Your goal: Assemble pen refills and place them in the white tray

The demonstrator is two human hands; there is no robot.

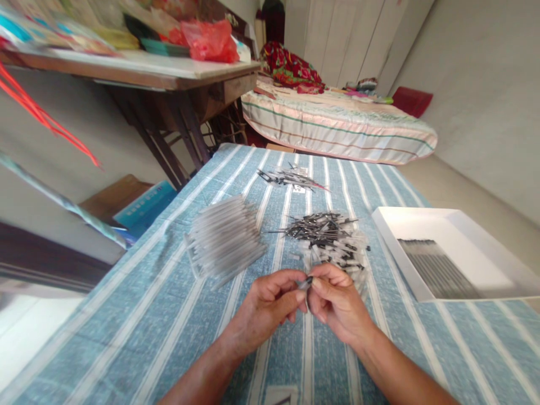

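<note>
Both hands meet at the near middle of the table, fingertips pinched on a small black-and-clear pen part [305, 283]. My left hand [270, 301] grips it from the left with thumb and forefinger. My right hand [340, 298] is closed on its other side. Blur and fingers hide much of the piece. Just beyond the hands lies a loose pile of black and clear pen pieces [324, 230]. A stack of clear, slim pen tubes [225, 239] rests to the left, its tubes roughly parallel.
On the right, a white open box [495, 247] holds a row of dark-tipped pens [436, 270]. Farther back sits a small heap of thin pen pieces [291, 179]. A striped blue cloth [189, 332] covers the table. A wooden desk [169, 79] and a bed [337, 121] stand beyond.
</note>
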